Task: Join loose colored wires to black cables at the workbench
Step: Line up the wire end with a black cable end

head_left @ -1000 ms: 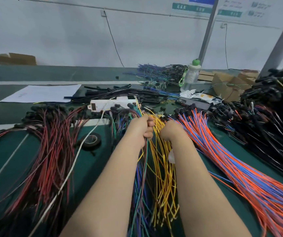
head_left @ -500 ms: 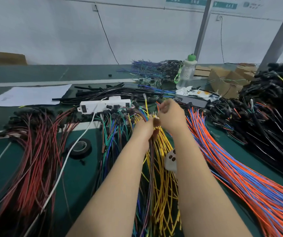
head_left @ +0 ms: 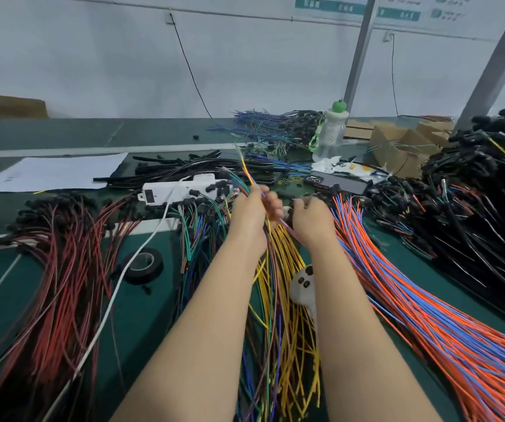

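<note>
Head view: left grip (head_left: 252,214) pinches a few colored wires (head_left: 246,172) above mid-bench; right grip (head_left: 312,219) is curled, hold unclear. Black cables (head_left: 473,214) heap at the right edge. Trailing strands may snag the yellow wires (head_left: 284,257), dragging them along.

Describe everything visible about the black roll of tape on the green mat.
The black roll of glossy tape lies flat on the green bench mat, hole upward, showing a pale inner core. It sits between the red wire bundle and the multicoloured wires. A white cord crosses its left rim.
</note>
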A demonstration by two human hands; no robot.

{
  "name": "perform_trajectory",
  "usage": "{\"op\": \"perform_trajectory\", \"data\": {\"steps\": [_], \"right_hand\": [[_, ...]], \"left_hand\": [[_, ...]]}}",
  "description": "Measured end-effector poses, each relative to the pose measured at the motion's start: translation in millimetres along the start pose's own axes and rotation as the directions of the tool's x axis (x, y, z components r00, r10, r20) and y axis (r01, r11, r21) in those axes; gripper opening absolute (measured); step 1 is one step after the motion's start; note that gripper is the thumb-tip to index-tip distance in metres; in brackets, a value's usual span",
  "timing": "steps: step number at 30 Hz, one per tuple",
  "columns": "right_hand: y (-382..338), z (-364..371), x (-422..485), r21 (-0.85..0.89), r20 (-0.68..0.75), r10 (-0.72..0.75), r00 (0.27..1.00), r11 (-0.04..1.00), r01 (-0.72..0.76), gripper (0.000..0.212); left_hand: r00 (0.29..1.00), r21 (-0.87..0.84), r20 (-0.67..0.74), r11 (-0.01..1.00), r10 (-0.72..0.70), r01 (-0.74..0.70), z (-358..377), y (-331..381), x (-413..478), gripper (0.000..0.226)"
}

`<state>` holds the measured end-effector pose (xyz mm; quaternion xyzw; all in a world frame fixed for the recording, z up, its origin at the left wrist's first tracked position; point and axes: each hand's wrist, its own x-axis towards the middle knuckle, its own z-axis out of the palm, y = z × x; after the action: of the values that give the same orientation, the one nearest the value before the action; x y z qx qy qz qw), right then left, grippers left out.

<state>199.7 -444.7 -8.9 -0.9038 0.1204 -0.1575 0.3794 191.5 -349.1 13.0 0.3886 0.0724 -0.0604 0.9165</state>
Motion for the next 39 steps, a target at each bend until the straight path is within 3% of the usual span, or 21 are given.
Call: {"op": "perform_trajectory", "data": {"steps": [2,3,5,7,9,12,15,17,19,20,22,24,26,29,31,33,36,39], "right_hand": [[-16.9,-11.2,-8.3,0.203,0.014,-0.027,1.0,0.979,0.024,0.05],[-26.4,-18.5,-13.4,0.313,0.11,-0.032,0.993,0.95,-0.004,0.058],[-39.9,-35.1,-24.6,0.437,0.356,-0.111,0.928,0.898,-0.06,0.067],[-50.5,-46.4,-37.8,0.497,0.473,-0.274,0.837,0.868,0.004,0.055],[-66.3,-47.2,-48.0,0.49,0.394,-0.385,0.835,0.856,0.163,0.043],[-93.6,-35.1,-59.3,0.392,0.195,-0.46,0.866,0.846,0.361,0.038],[-107.5,-23.8,-72.3,0.216,0.185,-0.449,0.874,0.886,0.41,0.039],[-109.8,-16.7,-81.0,0.306,0.191,-0.401,0.896,0.892,0.333,0.041],[-112.8,-12.1,-92.7,0.561,0.264,-0.321,0.91,0.818,0.126,0.051],[-113.3,-11.7,-97.8,0.673,0.352,-0.325,0.878,0.74,0.004,0.048],[-115.6,-13.0,-108.2,0.793,0.5,-0.444,0.743,0.579,-0.188,0.033],[-120.1,-15.3,-113.0,0.833,0.524,-0.51,0.682,0.473,-0.287,0.037],[-127.7,-15.3,-111.5,0.87,0.48,-0.463,0.745,0.36,-0.337,0.047],[-134.8,-16.0,-102.8,0.934,0.351,-0.364,0.863,0.069,-0.35,0.05],[-130.7,-19.0,-92.3,0.954,0.281,-0.258,0.924,-0.031,-0.298,0.05],[-120.2,-23.3,-82.8,0.974,0.211,-0.156,0.965,-0.054,-0.221,0.05],[-99.7,-23.3,-74.5,0.985,0.116,-0.064,0.991,-0.119,-0.123,0.049],[-79.3,-11.7,-73.2,0.978,0.081,0.01,0.997,-0.196,-0.077,0.046]], "left_hand": [[0.994,-0.023,0.06,0.996,0.091,-0.09,7.4,17.6,-5.4,0.031],[0.986,-0.022,0.081,0.989,0.148,-0.147,11.1,28.5,-8.1,0.031],[0.959,-0.023,0.115,0.965,0.261,-0.26,16.5,53.4,-15.2,0.031],[0.927,-0.029,0.138,0.937,0.348,-0.348,19.1,77.3,-23.6,0.031],[0.903,0.037,0.145,0.91,0.405,-0.414,17.9,92.7,-32.1,0.03],[0.91,0.32,0.169,0.852,0.378,-0.414,9.2,94.2,-44.2,0.03],[0.916,0.486,0.179,0.777,0.359,-0.399,-4.9,95.7,-51.0,0.032],[0.897,0.534,0.192,0.725,0.398,-0.436,-11.2,107.1,-55.4,0.031],[0.864,0.57,0.24,0.655,0.443,-0.495,-14.9,118.3,-61.0,0.03],[0.847,0.588,0.266,0.619,0.46,-0.52,-15.5,122.2,-65.0,0.03],[0.829,0.608,0.302,0.574,0.471,-0.548,-17.2,128.8,-72.7,0.028],[0.833,0.601,0.328,0.582,0.446,-0.548,-18.7,134.4,-79.4,0.028],[0.87,0.567,0.369,0.662,0.328,-0.49,-20.7,135.7,-86.3,0.037],[0.897,0.544,0.438,0.781,0.048,-0.308,-35.8,116.2,-93.8,0.052],[0.897,0.638,0.431,0.737,-0.1,-0.224,-51.4,95.2,-97.5,0.051],[0.889,0.745,0.415,0.635,-0.197,-0.207,-68.4,77.9,-100.3,0.046],[0.867,0.749,0.441,0.628,-0.233,-0.212,-87.9,65.2,-99.0,0.035],[0.891,0.782,0.409,0.579,-0.198,-0.23,-99.3,60.1,-92.6,0.032]]}}
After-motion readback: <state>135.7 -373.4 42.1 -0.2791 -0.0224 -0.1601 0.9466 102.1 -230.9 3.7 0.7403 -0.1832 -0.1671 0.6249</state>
